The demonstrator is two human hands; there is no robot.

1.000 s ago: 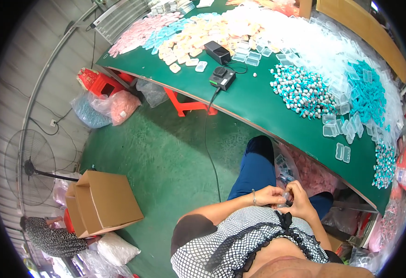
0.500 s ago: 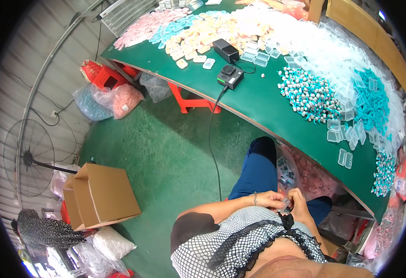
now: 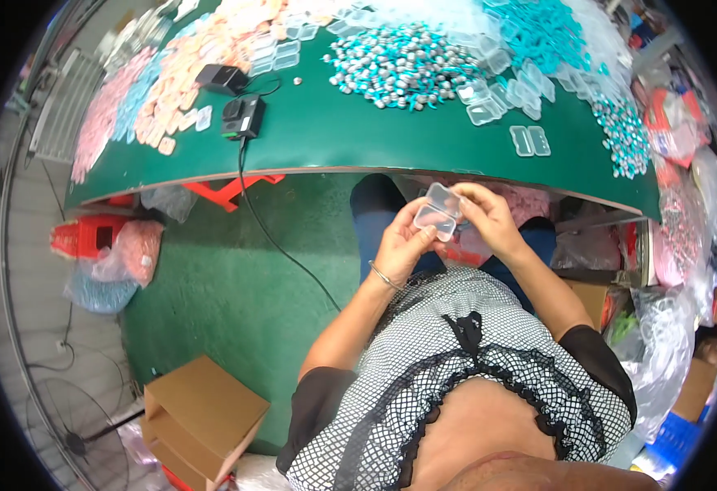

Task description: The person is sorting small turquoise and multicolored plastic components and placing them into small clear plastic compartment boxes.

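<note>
A small clear plastic case [image 3: 434, 221], hinged and unfolded into two halves, is held up in front of my lap. My left hand [image 3: 405, 244] pinches its lower half, thumb on top. With thumb and fingers, my right hand [image 3: 489, 219] grips the right edge of the same case. Beyond them on the green table [image 3: 317, 147] lies a heap of small silver-and-turquoise pieces [image 3: 399, 65]. Another opened clear case [image 3: 530, 141] rests near the table's front edge, and several more clear cases [image 3: 485, 102] lie beside the heap.
Turquoise plastic pieces [image 3: 542, 33] and small turquoise-and-silver parts [image 3: 620, 135] are piled at the right. Peach pieces [image 3: 203, 49] and a black device with a cord [image 3: 242, 117] are on the left. A cardboard box [image 3: 207, 409] and a red stool [image 3: 231, 192] stand on the floor.
Both hands have risen from my lap toward the table edge, and the clear case now shows unfolded between them. My view has swung right.
</note>
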